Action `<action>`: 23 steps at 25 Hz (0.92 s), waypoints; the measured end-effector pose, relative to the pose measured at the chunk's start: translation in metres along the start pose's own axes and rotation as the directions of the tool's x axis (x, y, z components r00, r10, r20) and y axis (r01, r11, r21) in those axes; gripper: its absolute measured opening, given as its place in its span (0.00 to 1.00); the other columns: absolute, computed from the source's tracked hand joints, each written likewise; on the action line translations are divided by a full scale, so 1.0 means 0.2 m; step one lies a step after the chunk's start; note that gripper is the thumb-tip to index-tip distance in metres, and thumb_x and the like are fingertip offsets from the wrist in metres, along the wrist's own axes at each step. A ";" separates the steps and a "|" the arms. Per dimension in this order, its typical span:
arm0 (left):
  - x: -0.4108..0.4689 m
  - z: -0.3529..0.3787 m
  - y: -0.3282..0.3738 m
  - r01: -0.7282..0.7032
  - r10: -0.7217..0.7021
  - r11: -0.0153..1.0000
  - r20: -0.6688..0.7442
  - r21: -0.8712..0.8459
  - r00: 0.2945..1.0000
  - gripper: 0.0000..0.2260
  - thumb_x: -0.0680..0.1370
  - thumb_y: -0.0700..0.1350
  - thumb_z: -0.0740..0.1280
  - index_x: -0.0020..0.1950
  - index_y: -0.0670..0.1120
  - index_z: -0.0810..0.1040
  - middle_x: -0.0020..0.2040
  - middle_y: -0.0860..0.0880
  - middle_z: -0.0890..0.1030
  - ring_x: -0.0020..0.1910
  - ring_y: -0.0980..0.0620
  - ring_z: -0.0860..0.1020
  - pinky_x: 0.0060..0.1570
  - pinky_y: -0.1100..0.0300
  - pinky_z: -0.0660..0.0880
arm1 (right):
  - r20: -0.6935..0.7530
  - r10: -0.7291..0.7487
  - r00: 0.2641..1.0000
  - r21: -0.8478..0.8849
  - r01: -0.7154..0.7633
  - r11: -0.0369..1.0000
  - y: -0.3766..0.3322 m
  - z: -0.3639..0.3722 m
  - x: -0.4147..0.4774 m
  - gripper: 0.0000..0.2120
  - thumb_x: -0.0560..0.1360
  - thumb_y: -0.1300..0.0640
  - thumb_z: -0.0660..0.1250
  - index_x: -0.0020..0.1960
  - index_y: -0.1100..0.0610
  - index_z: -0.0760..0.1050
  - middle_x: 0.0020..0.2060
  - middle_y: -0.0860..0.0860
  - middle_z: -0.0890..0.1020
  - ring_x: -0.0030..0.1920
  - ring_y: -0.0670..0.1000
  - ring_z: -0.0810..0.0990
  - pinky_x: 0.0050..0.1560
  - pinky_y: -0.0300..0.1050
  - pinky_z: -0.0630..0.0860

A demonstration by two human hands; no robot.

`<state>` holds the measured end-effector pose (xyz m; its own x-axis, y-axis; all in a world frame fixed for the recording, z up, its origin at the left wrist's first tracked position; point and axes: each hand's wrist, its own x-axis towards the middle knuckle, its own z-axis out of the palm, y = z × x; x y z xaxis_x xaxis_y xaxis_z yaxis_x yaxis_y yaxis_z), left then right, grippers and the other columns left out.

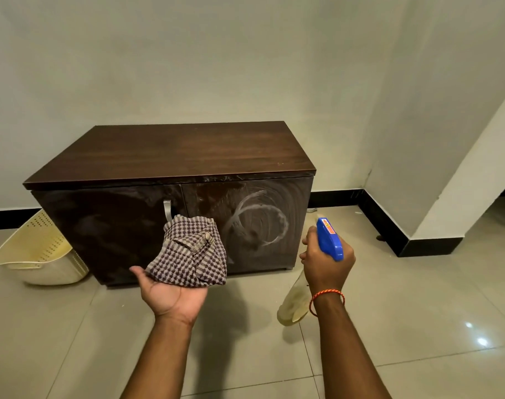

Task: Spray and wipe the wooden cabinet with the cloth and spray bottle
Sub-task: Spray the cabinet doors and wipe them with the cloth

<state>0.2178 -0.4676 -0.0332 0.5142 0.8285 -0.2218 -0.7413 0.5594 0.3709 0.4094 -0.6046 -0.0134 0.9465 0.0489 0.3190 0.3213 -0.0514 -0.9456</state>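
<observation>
We see one bottle (328, 239) in the right hand (327, 270), grip closed round its neck, blue head up with the nozzle aimed away from us at the right door (251, 220) of the one cabinet (170, 151), long axis slanting down and back toward the floor. The orange sticker (329, 227) on the head is too small to read. One checked cloth (189, 251) lies bunched on the upturned left hand (173, 295) in front of the cabinet, thumb splayed clear, fingers hidden beneath; we count two doors, one handle (167, 210), one basket (41, 254) left.
</observation>
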 end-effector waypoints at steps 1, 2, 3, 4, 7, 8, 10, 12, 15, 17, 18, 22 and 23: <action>0.01 -0.01 -0.02 0.006 -0.006 1.000 0.002 -0.006 1.000 0.45 0.65 0.72 0.62 0.77 0.49 0.71 0.70 0.39 0.77 0.71 0.34 0.72 0.62 0.38 0.70 | 0.003 0.008 1.000 -0.006 -0.008 1.000 0.00 -0.01 0.01 0.09 0.76 0.57 0.71 0.38 0.54 0.76 0.31 0.61 0.80 0.30 0.63 0.80 0.32 0.58 0.82; 0.01 -0.02 -0.03 0.010 -0.010 1.000 0.002 -0.016 1.000 0.45 0.66 0.72 0.60 0.77 0.49 0.71 0.70 0.39 0.77 0.70 0.34 0.72 0.63 0.38 0.70 | -0.002 0.023 1.000 -0.007 -0.023 1.000 0.00 -0.01 0.02 0.10 0.75 0.59 0.71 0.37 0.52 0.75 0.30 0.61 0.80 0.30 0.63 0.81 0.33 0.58 0.83; 0.01 -0.03 -0.04 0.016 -0.015 1.000 0.002 -0.027 1.000 0.44 0.66 0.72 0.60 0.77 0.49 0.72 0.70 0.38 0.77 0.70 0.34 0.72 0.63 0.38 0.69 | -0.010 0.036 0.999 -0.008 -0.036 0.999 0.01 -0.02 0.03 0.10 0.75 0.59 0.71 0.37 0.51 0.74 0.30 0.62 0.80 0.30 0.63 0.81 0.34 0.58 0.83; 0.02 -0.03 -0.05 0.020 -0.019 0.999 0.003 -0.037 1.000 0.44 0.66 0.72 0.60 0.77 0.48 0.72 0.70 0.38 0.77 0.70 0.34 0.72 0.63 0.38 0.69 | -0.013 0.042 0.999 -0.009 -0.042 0.999 0.01 -0.02 0.03 0.10 0.75 0.60 0.71 0.37 0.52 0.74 0.30 0.62 0.80 0.30 0.63 0.81 0.34 0.57 0.83; 0.03 -0.05 -0.08 0.023 -0.023 1.000 0.001 -0.008 1.000 0.46 0.64 0.72 0.64 0.76 0.48 0.72 0.72 0.38 0.76 0.71 0.34 0.72 0.63 0.37 0.69 | -0.013 0.054 0.998 -0.012 -0.054 0.998 0.03 -0.03 0.02 0.12 0.76 0.59 0.71 0.37 0.49 0.74 0.32 0.62 0.81 0.30 0.62 0.82 0.32 0.49 0.83; 0.04 -0.06 -0.08 0.024 -0.024 1.000 0.005 -0.001 1.000 0.46 0.64 0.73 0.65 0.76 0.48 0.72 0.72 0.38 0.75 0.71 0.34 0.72 0.64 0.37 0.69 | -0.019 0.072 0.997 -0.018 -0.072 0.997 0.05 -0.03 0.02 0.13 0.75 0.59 0.71 0.36 0.48 0.73 0.32 0.63 0.81 0.30 0.63 0.82 0.33 0.51 0.83; 0.04 -0.07 -0.09 0.032 -0.032 0.999 0.000 -0.010 0.999 0.44 0.69 0.75 0.60 0.77 0.48 0.71 0.73 0.38 0.75 0.71 0.34 0.71 0.67 0.36 0.67 | -0.029 0.137 0.990 -0.042 -0.138 0.990 0.09 -0.04 0.01 0.12 0.74 0.60 0.71 0.35 0.49 0.73 0.32 0.63 0.81 0.32 0.65 0.82 0.36 0.56 0.84; 0.04 -0.09 -0.10 0.035 -0.036 0.999 -0.022 -0.025 0.999 0.41 0.75 0.75 0.52 0.78 0.49 0.70 0.71 0.39 0.76 0.70 0.33 0.72 0.67 0.36 0.66 | -0.020 0.205 0.979 -0.068 -0.206 0.976 0.13 -0.04 -0.02 0.11 0.74 0.59 0.72 0.36 0.51 0.73 0.32 0.63 0.81 0.32 0.65 0.82 0.38 0.57 0.84; 0.04 -0.12 -0.11 0.029 -0.031 0.999 -0.067 -0.026 0.997 0.40 0.76 0.75 0.50 0.77 0.49 0.70 0.70 0.39 0.76 0.69 0.34 0.72 0.64 0.39 0.69 | -0.006 0.304 0.953 -0.120 -0.303 0.946 0.21 -0.03 -0.07 0.10 0.74 0.58 0.72 0.36 0.54 0.74 0.32 0.62 0.81 0.33 0.65 0.83 0.40 0.57 0.85; 0.03 -0.15 -0.12 0.020 -0.021 1.000 -0.099 -0.006 0.995 0.40 0.76 0.74 0.51 0.77 0.49 0.70 0.70 0.39 0.76 0.68 0.34 0.73 0.62 0.40 0.70 | 0.008 0.382 0.924 -0.151 -0.376 0.914 0.26 -0.03 -0.10 0.07 0.73 0.58 0.73 0.40 0.59 0.77 0.34 0.63 0.81 0.35 0.65 0.83 0.41 0.57 0.85; 0.03 -0.16 -0.12 0.019 -0.019 1.000 -0.109 0.000 0.994 0.40 0.75 0.74 0.54 0.77 0.49 0.70 0.70 0.39 0.76 0.68 0.34 0.73 0.62 0.40 0.71 | 0.017 0.422 0.907 -0.171 -0.413 0.895 0.29 -0.03 -0.12 0.08 0.73 0.57 0.73 0.42 0.60 0.77 0.35 0.63 0.82 0.35 0.65 0.84 0.42 0.57 0.85; 0.03 -0.20 -0.13 0.022 -0.019 1.000 -0.128 0.019 0.992 0.44 0.60 0.72 0.67 0.71 0.50 0.75 0.72 0.39 0.74 0.66 0.34 0.74 0.59 0.42 0.72 | 0.001 0.527 0.850 -0.235 -0.512 0.827 0.37 -0.03 -0.16 0.10 0.71 0.56 0.73 0.38 0.58 0.74 0.36 0.64 0.82 0.37 0.66 0.84 0.43 0.57 0.84; 0.03 -0.21 -0.14 0.024 -0.022 1.000 -0.138 0.016 0.990 0.43 0.61 0.72 0.67 0.71 0.50 0.75 0.72 0.40 0.74 0.65 0.34 0.75 0.58 0.42 0.72 | 0.002 0.542 0.840 -0.254 -0.524 0.813 0.39 -0.03 -0.17 0.09 0.71 0.56 0.73 0.38 0.59 0.74 0.36 0.64 0.83 0.36 0.66 0.84 0.42 0.57 0.85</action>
<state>0.2235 -0.4767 -0.0833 0.4660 0.8117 -0.3521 -0.7214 0.5790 0.3800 0.4025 -0.6165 -0.0985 0.9696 0.0151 -0.2444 -0.2268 -0.3212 -0.9194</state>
